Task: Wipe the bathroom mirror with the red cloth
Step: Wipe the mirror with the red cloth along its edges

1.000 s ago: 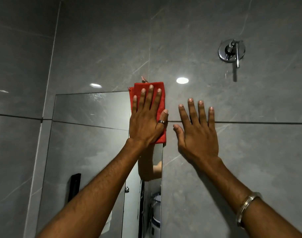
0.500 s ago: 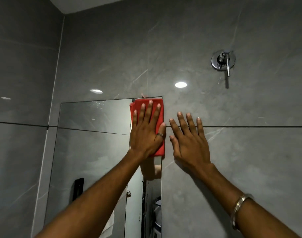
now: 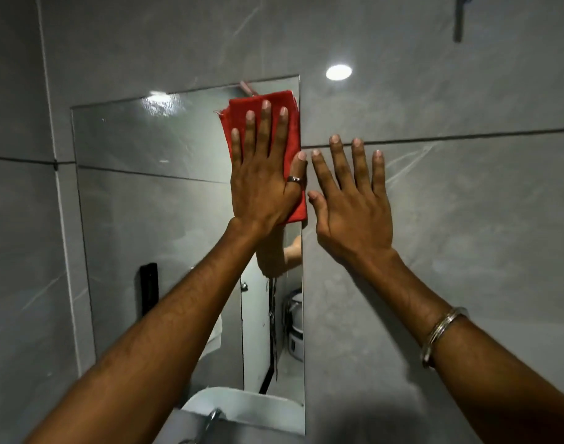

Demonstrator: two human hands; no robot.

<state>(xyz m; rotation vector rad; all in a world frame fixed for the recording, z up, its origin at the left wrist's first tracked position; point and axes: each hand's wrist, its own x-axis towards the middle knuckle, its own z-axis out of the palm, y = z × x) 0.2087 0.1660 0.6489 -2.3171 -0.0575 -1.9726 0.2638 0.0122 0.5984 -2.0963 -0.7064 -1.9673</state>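
A frameless mirror (image 3: 146,203) is fixed to the grey tiled wall. A folded red cloth (image 3: 291,123) lies flat on the glass at the mirror's upper right corner. My left hand (image 3: 264,174) presses flat on the cloth, fingers spread and pointing up, a ring on the thumb. My right hand (image 3: 354,203) rests with fingers apart on the grey tile just right of the mirror's edge, holding nothing. A metal bangle sits on that forearm.
A white basin (image 3: 242,408) with a chrome tap (image 3: 211,418) shows below the mirror. A chrome wall fitting (image 3: 458,17) hangs at the top right. The mirror reflects a dark wall fixture (image 3: 148,288) and a door.
My left hand has slid the cloth down from above the mirror's top edge onto the glass. My right hand moved down and closer to the left. The view has tilted down, showing the basin.
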